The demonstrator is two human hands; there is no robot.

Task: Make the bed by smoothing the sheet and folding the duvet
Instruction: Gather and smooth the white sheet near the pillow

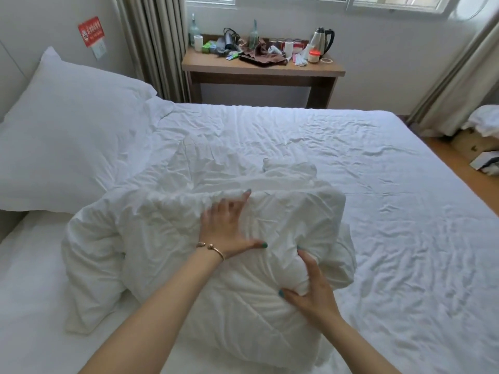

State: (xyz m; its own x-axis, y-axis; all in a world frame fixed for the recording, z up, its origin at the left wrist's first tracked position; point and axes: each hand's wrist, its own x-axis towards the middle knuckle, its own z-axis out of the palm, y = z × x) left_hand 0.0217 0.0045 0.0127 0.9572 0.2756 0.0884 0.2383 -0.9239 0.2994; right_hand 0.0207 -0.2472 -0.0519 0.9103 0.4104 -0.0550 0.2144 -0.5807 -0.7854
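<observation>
Duvet (pixel 205 265) bundled near bed edge; left hand (pixel 226 228) flat on it, right hand (pixel 310 287) gripping fold.

A cluttered brown wooden bench (pixel 263 68) stands under the window, bearing a steel electric kettle (pixel 322 39). A red wall sign (pixel 91 31) hangs beside beige curtains (pixel 151 41).

Duvet (pixel 205 265) lies on sheet (pixel 378 184), pillow (pixel 67 136) left, desk (pixel 262 68) behind.
</observation>
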